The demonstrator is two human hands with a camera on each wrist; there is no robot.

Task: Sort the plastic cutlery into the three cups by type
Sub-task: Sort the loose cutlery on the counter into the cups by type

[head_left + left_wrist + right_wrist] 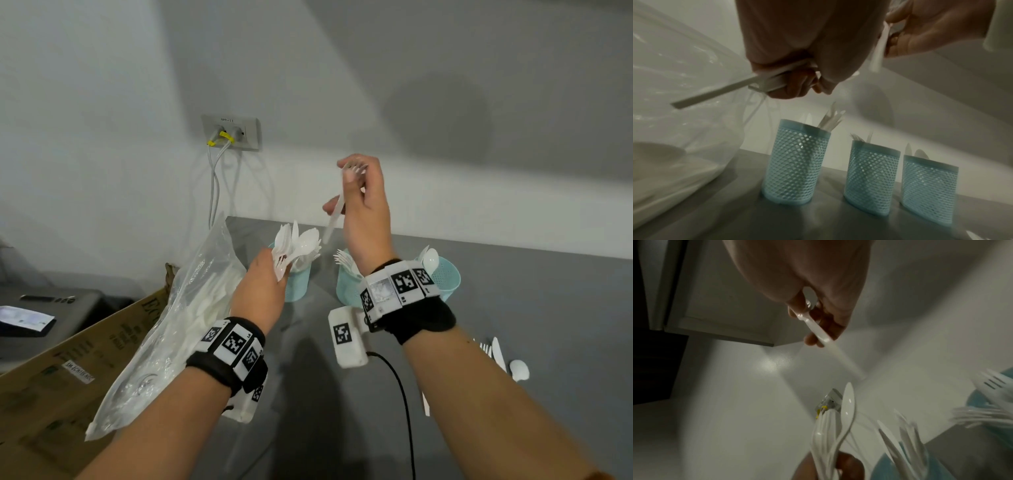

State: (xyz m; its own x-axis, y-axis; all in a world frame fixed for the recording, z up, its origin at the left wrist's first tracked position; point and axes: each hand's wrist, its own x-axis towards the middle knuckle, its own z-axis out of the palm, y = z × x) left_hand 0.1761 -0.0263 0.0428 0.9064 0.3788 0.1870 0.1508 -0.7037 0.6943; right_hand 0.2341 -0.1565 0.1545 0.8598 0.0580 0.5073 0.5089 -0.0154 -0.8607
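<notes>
Counter (513,308), grey, carrying the whole set-up below both grips. To the outside of your left grip, a clear plastic bag (178,308) of unsorted white cutlery leans on a cardboard box (68,370).

Three pale blue mesh cups stand in a row beneath and beyond your hands: left cup (795,162), middle cup (869,175), right cup (929,186). In the head view, fork tines show above the middle cup and a spoon bowl above the right one; what the left cup holds cannot be told for certain, as your bundle screens it.

Your left hand (260,287) is closed round a bundle of mixed cutlery (296,246), heads fanned upward directly over the left cup, handle ends projecting behind the fist. Keep this grip firm and level so that no piece slides out.

Your right hand (363,202), raised above and slightly beyond the left grip, pinches a single white utensil (334,219) near its head, the handle hanging down toward the bundle. Its type is too blurred to name. Judged step: identify the piece, then carry it over the matching cup and lower it handle-first, releasing only once the handle is inside the rim.

Below your right forearm, a few loose pieces (503,359) lie on the counter, still unsorted.
</notes>
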